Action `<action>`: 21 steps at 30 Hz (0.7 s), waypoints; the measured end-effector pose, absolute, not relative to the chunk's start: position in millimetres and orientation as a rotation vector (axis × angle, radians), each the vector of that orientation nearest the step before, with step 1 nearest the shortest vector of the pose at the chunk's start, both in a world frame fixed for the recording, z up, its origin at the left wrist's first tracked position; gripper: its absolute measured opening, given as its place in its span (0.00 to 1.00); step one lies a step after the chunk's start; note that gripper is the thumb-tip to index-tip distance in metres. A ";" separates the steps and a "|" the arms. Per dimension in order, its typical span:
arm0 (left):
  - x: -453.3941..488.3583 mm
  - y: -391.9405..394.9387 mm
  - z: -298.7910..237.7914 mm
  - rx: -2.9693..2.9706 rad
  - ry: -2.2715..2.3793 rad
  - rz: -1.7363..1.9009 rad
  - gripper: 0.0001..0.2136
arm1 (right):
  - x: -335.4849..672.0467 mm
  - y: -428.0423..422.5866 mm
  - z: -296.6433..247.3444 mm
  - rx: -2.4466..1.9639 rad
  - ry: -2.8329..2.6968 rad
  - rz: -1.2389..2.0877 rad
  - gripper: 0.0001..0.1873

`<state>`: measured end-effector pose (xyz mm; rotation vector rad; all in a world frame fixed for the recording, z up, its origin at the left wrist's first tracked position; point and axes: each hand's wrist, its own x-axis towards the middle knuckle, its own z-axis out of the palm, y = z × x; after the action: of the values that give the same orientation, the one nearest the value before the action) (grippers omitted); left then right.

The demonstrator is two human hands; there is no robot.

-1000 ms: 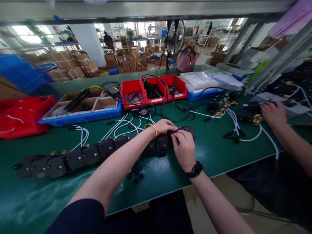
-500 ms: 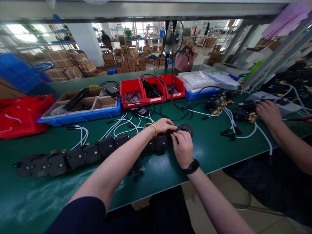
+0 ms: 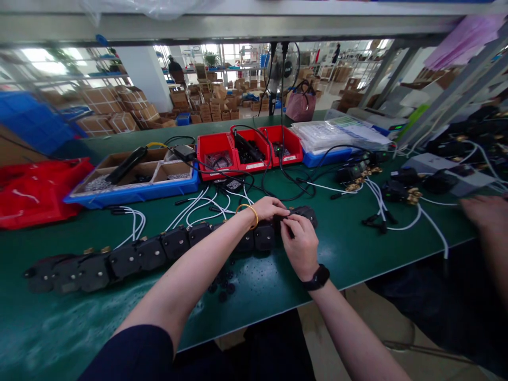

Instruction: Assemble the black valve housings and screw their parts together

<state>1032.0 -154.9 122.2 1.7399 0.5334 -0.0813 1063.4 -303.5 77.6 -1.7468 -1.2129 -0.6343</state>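
A long row of black plastic housings (image 3: 137, 256), with small brass fittings behind and white cables, lies across the green bench. Near the row's right end my left hand (image 3: 270, 208), with a gold bracelet at the wrist, is closed on one black housing (image 3: 280, 223), fingers over its top. My right hand (image 3: 300, 243), wearing a black watch, is pinched against the front of that same housing. Whatever lies between its fingertips is hidden. Another black housing (image 3: 306, 214) shows just beyond my hands. Small black round parts (image 3: 224, 288) are scattered on the bench below the row.
Behind the row stand red bins (image 3: 216, 172) and a blue divided tray (image 3: 135, 190) of small parts. Black cords (image 3: 281, 172) hang down to the bench. To the right are brass-fitted units (image 3: 397, 191) with white cables, and a co-worker's hand (image 3: 486, 211).
The co-worker's hand has left the brass-fitted unit and moved right, towards the bench's edge. My hands keep their hold on the housing with little change. The view has shifted slightly.
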 end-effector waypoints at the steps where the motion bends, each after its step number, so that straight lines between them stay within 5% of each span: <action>1: 1032.0 -155.2 122.5 1.735 0.536 -0.080 0.13 | 1063.4 -305.6 79.0 -1.732 -1.191 -0.632 0.05; 21: 1035.2 -153.1 119.2 1.672 0.520 -0.075 0.11 | 1067.4 -300.6 75.6 -1.750 -1.251 -0.652 0.06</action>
<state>1035.2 -153.1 119.2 1.6723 0.5199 -0.0753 1067.4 -300.6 75.6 -1.7499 -1.2510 -0.6522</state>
